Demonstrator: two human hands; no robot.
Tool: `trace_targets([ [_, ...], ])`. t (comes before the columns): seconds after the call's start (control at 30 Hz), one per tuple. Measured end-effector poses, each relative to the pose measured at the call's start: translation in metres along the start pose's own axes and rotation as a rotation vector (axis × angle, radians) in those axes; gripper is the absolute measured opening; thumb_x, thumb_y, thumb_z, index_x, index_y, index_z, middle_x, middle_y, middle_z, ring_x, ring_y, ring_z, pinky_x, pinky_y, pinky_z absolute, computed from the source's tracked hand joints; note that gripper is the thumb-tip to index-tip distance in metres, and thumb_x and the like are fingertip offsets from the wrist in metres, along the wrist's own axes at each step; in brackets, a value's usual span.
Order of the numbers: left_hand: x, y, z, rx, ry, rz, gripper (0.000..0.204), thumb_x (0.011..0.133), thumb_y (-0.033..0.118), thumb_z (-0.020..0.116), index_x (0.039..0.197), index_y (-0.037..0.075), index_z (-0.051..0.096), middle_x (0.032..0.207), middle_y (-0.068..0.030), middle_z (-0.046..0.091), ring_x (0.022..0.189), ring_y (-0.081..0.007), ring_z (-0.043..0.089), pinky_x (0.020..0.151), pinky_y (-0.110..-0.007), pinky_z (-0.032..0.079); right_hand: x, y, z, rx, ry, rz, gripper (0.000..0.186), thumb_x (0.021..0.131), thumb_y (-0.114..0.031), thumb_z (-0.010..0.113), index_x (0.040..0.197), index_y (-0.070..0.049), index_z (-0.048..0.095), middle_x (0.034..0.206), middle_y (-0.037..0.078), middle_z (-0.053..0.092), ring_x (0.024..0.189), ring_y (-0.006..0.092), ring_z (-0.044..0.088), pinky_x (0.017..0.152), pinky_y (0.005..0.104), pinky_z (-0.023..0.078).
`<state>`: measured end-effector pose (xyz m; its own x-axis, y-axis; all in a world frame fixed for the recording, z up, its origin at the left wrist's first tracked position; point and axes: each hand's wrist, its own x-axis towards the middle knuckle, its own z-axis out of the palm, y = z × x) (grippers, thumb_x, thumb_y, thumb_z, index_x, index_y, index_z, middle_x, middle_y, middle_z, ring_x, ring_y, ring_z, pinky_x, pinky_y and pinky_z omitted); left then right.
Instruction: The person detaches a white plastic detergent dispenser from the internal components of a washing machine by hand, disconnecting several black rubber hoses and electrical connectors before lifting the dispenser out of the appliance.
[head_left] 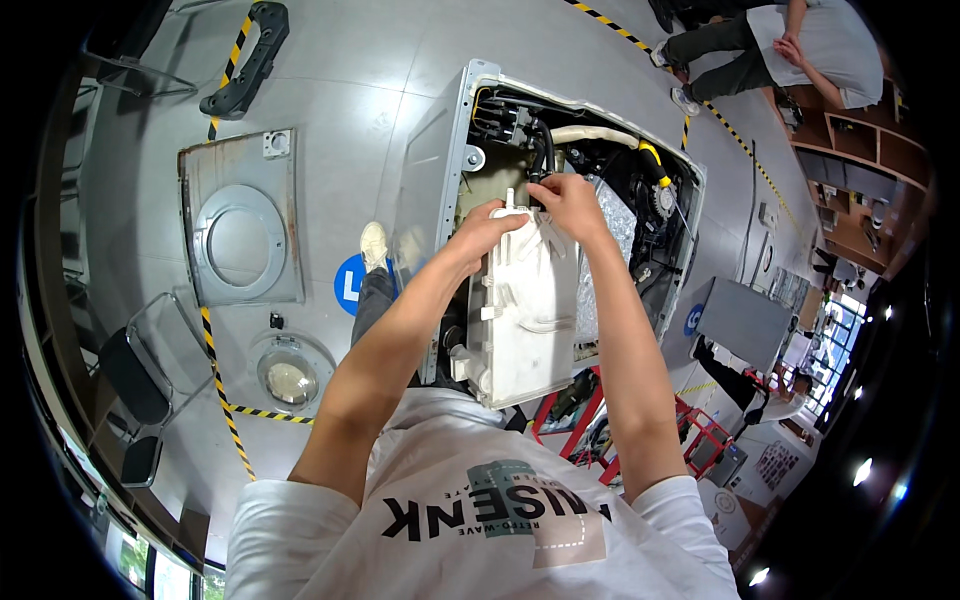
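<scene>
A white plastic dispenser housing (pixel 525 320) lies lengthwise over the near part of an opened washing machine (pixel 425 180). My left hand (pixel 485 235) is closed around its far left corner, thumb on top, beside a small upright spout (pixel 510 198). At the far end of the housing, my right hand (pixel 570 205) is closed in a pinch at a black hose (pixel 541 160). Its fingertips partly hide the spot where hose and housing meet. A yellow-and-black screwdriver (pixel 653 163) rests inside the machine, to the right of my right hand.
Valves with wiring (pixel 505 122) sit at the machine's far left corner. On the floor at left lie a front panel (pixel 240 215) and a round door (pixel 290 372). A chair (pixel 135 375) stands farther left. A red frame (pixel 570 420) is close by; another person (pixel 760 50) stands far right.
</scene>
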<state>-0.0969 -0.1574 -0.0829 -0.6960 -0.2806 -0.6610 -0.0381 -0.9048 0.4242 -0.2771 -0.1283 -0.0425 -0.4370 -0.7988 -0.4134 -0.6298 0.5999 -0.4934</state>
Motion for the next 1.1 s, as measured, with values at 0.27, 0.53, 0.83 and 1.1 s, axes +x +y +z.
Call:
trace_targets([
  [0.27, 0.001, 0.005, -0.001, 0.029, -0.018, -0.029, 0.028, 0.092, 0.021, 0.068, 0.113, 0.003, 0.062, 0.107, -0.009, 0.068, 0.097, -0.017, 0.067, 0.083, -0.031, 0.053, 0.007, 0.005, -0.025, -0.302, -0.152, 0.025, 0.042, 0.093, -0.037, 0.058, 0.093, 0.004, 0.068, 0.094, 0.026, 0.069, 0.095, 0.0433, 0.065, 0.086, 0.0477, 0.051],
  [0.53, 0.0, 0.005, -0.002, 0.01, -0.029, -0.031, 0.032, 0.091, 0.017, 0.068, 0.12, 0.003, 0.063, 0.11, -0.0091, 0.069, 0.099, -0.0169, 0.067, 0.085, -0.031, 0.053, 0.0, 0.01, 0.004, -0.311, -0.039, 0.076, 0.049, 0.097, -0.041, 0.053, 0.091, 0.003, 0.072, 0.092, 0.029, 0.068, 0.094, 0.0461, 0.062, 0.087, 0.0525, 0.048],
  [0.83, 0.001, 0.002, 0.001, 0.004, -0.029, -0.002, 0.029, 0.092, 0.013, 0.067, 0.118, 0.002, 0.065, 0.108, -0.0087, 0.07, 0.095, -0.0157, 0.068, 0.083, -0.029, 0.054, 0.001, 0.013, 0.016, -0.019, 0.101, 0.319, 0.048, 0.095, -0.045, 0.057, 0.095, 0.0, 0.075, 0.091, 0.029, 0.07, 0.089, 0.0436, 0.067, 0.083, 0.0485, 0.05],
  [1.1, -0.001, 0.007, 0.0, 0.036, -0.014, 0.053, 0.028, 0.091, 0.01, 0.068, 0.116, 0.001, 0.064, 0.105, -0.0099, 0.071, 0.092, -0.016, 0.069, 0.081, -0.029, 0.054, 0.024, 0.043, 0.026, 0.436, 0.094, 0.479, 0.042, 0.089, -0.033, 0.07, 0.08, 0.008, 0.073, 0.075, 0.018, 0.069, 0.072, 0.0272, 0.066, 0.069, 0.0411, 0.048],
])
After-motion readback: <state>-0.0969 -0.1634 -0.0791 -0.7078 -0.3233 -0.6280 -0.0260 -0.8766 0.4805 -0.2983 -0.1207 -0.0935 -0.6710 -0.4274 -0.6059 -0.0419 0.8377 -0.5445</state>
